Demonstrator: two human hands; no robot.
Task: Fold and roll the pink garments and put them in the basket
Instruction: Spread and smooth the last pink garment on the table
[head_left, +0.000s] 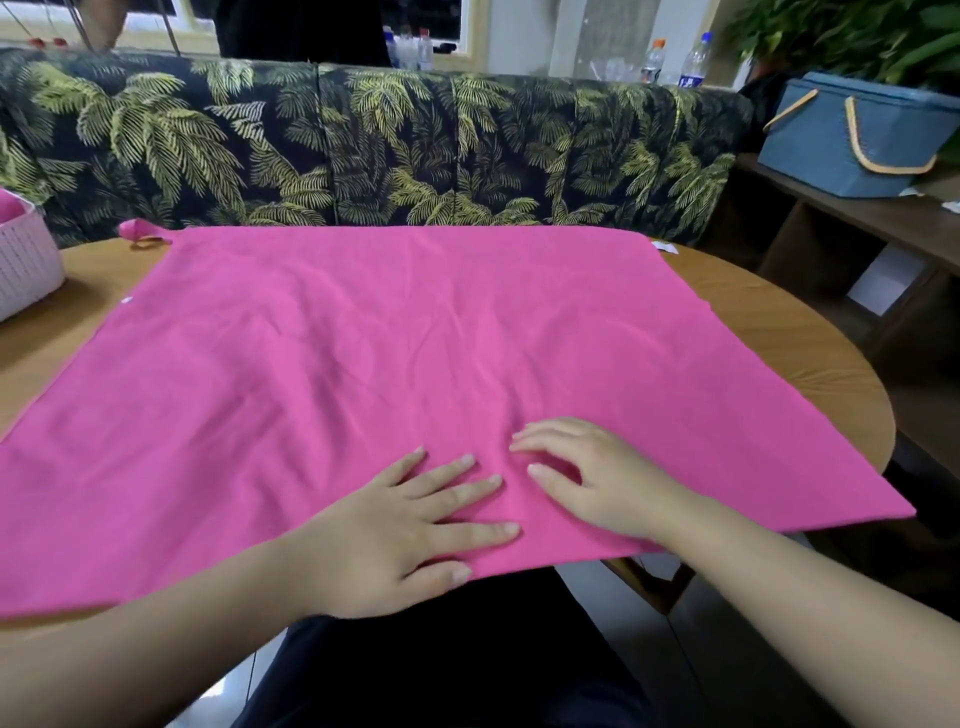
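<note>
A large pink garment (363, 353) lies spread flat over most of the round wooden table (795, 343). My left hand (395, 535) presses flat on its near edge, fingers straight and spread. My right hand (597, 478) rests beside it on the cloth, palm down with fingers slightly bent, holding nothing. A pale pink woven basket (26, 260) stands at the table's far left edge, with pink fabric showing inside. A small pink strap or loop (140, 231) pokes out at the garment's far left corner.
A palm-print sofa (363, 145) runs along the far side of the table. A blue bag with tan handles (852, 135) sits on a dark wooden shelf (852, 218) at the right. Several water bottles (675, 62) stand behind the sofa.
</note>
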